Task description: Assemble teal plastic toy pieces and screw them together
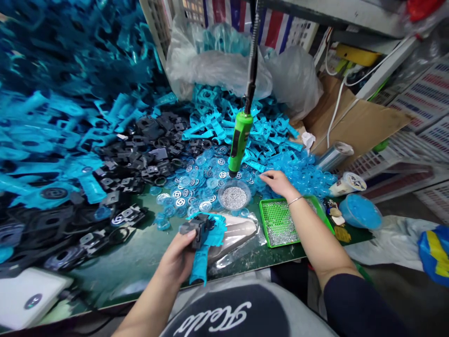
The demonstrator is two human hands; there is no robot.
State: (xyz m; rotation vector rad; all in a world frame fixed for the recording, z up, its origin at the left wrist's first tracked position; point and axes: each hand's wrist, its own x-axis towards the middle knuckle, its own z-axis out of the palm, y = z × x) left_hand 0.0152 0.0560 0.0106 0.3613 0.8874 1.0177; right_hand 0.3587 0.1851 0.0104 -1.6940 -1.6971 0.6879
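Near the table's front edge, my left hand (178, 255) is closed around a blue plastic gun-shaped part (214, 231) with a black piece (199, 229) seated on it. My right hand (277, 182) reaches to the edge of a pile of clear blue discs (303, 171). Its thumb and index finger are pinched together; whatever is between them is too small to make out. A green electric screwdriver (240, 142) hangs over a round bowl of small screws (234, 196). The green tray (280, 222), holding more small metal pieces, lies under my right forearm.
Blue shells (63, 112) heap high at the left, with black parts (154, 150) beside them. A clear plastic sheet (238, 238) lies at the front. A cup (347, 184) and blue tub (360, 211) stand right; a white box (31, 297) sits front left.
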